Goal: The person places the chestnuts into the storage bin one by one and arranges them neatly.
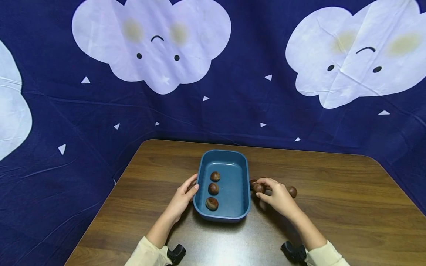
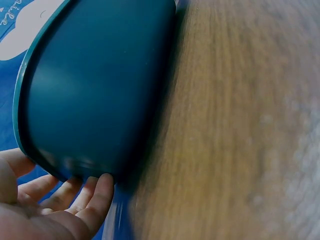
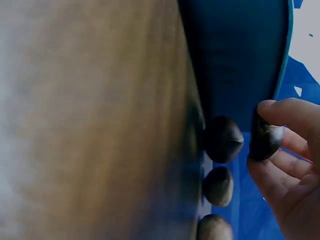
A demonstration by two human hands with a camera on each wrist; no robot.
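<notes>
A blue rectangular container (image 1: pixel 233 184) stands on the table, with three chestnuts (image 1: pixel 213 188) in a line along its left side. My left hand (image 1: pixel 181 199) rests against the container's left outer wall; in the left wrist view its fingertips touch the wall, and the thumb lies by the rim. Just right of the container, my right hand (image 1: pixel 277 195) pinches a chestnut (image 3: pixel 266 140) between thumb and fingers. Beside that hand, more chestnuts (image 3: pixel 223 140) lie on the table, partly covered by the hand in the head view. One chestnut (image 1: pixel 291 191) shows behind its wrist side.
The wooden table (image 1: pixel 349 192) extends to both sides of the container. Behind it hangs a dark blue cloth (image 1: pixel 233 118) with white clouds. A black wrist device (image 1: pixel 176 254) sits at the left cuff, another device (image 1: pixel 294 252) at the right.
</notes>
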